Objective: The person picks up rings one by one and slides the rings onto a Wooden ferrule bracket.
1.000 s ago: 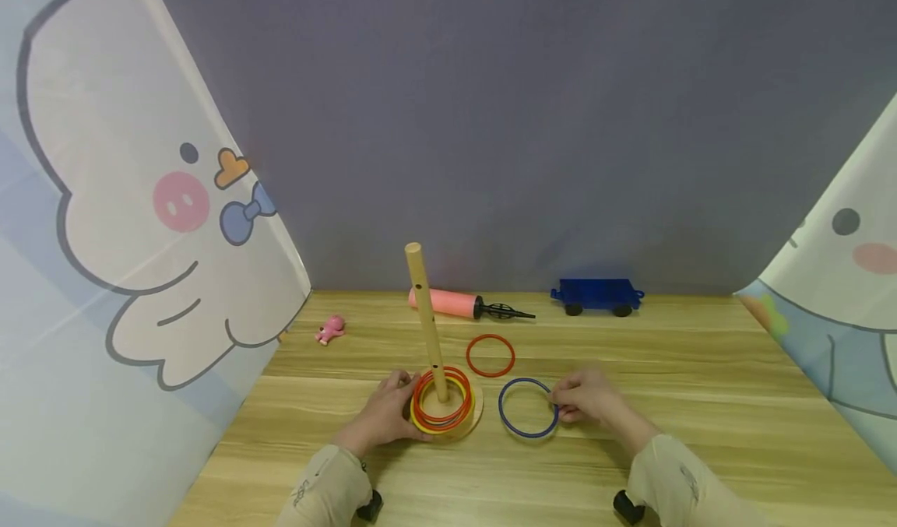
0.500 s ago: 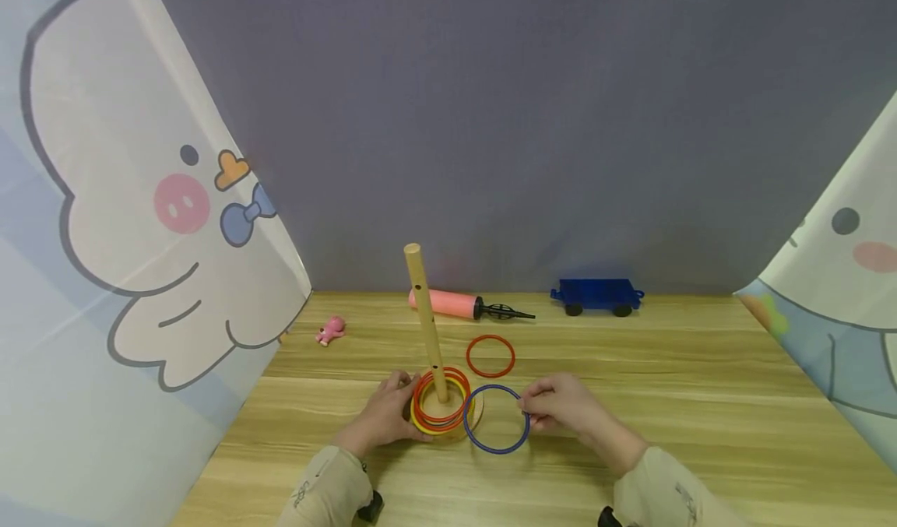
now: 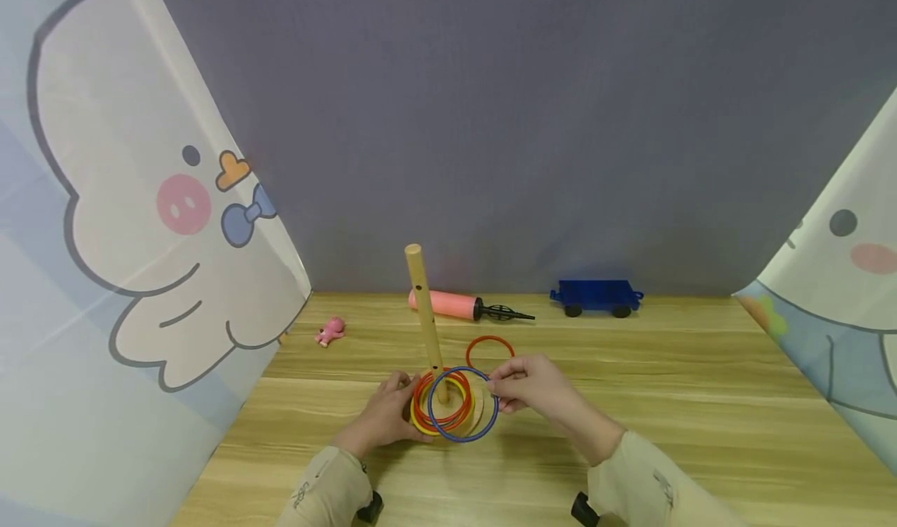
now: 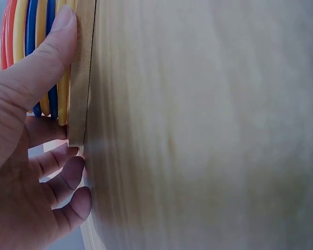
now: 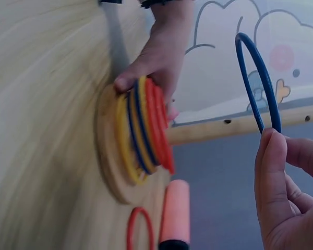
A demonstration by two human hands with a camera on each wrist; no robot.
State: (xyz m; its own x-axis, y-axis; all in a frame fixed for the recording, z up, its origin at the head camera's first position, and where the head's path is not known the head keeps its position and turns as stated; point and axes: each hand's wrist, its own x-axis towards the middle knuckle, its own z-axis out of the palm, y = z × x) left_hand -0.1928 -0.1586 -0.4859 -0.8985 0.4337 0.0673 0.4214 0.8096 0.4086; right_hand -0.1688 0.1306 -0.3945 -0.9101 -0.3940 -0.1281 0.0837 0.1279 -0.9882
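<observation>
A wooden peg (image 3: 423,301) stands upright on a round wooden base (image 5: 108,151), with a stack of red, yellow and blue rings (image 5: 146,127) around its foot. My left hand (image 3: 381,416) grips the stack's left side just above the base, thumb on the rings and fingers curled round the far side in the left wrist view. My right hand (image 3: 538,391) pinches the rim of a blue ring (image 5: 272,99) between thumb and finger. That ring is raised above the stack, beside the peg and not around it. Another red ring (image 3: 483,339) lies behind, partly hidden by my right hand.
Behind the peg lies a pink hand pump (image 3: 452,304) with a black nozzle. A blue toy wagon (image 3: 596,295) stands at the table's back right. At the left is a small pink toy figure (image 3: 330,331). A grey curtain (image 3: 532,122) hangs behind the table.
My right hand has moved left and a little up with the blue ring, from beside the base to over the stack. My left hand has kept its place.
</observation>
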